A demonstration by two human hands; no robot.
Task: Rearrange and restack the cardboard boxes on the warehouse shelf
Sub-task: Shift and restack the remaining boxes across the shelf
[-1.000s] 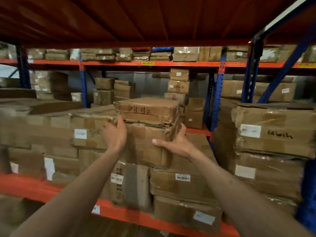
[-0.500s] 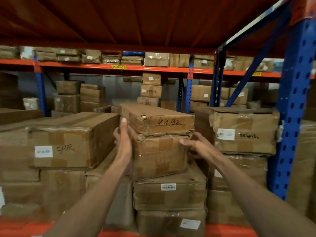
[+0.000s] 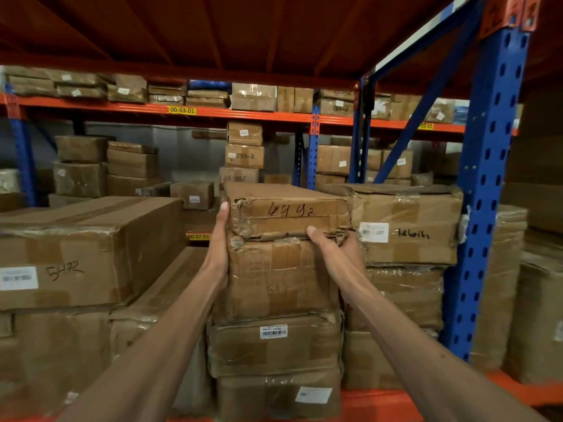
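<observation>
A warehouse rack fills the frame: orange decking overhead, a blue perforated upright point(image 3: 490, 190) down the right side, and an orange beam point(image 3: 377, 402) along the bottom edge under the nearest boxes. A second rack across the aisle runs through the upper half, its orange beam carrying a yellow tag point(image 3: 182, 110) reading 00-03-01, with many cardboard boxes stacked above and below it.

On the near shelf, the largest carton sits at centre left, a long box marked 5H22 point(image 3: 91, 251) with a white label. At centre right is a taped box with a white label and scrawled writing point(image 3: 408, 226), resting on further wrapped boxes.

Between them, in the middle of the frame, stands a column of four boxes. The lowest box point(image 3: 278, 397) and the barcode-labelled box point(image 3: 274, 342) above it carry a taller taped box point(image 3: 280, 278), and on top lies the flat box marked 4992 point(image 3: 289, 208), its near corners torn.

Both arms reach up from the bottom corners to that top box. The left hand point(image 3: 220, 239) lies flat against its left side, fingers straight and pointing up, the palm also along the box beneath. The right hand point(image 3: 338, 243) hooks under its lower right front edge, thumb pressed on the front face, the other fingers hidden beneath.
</observation>
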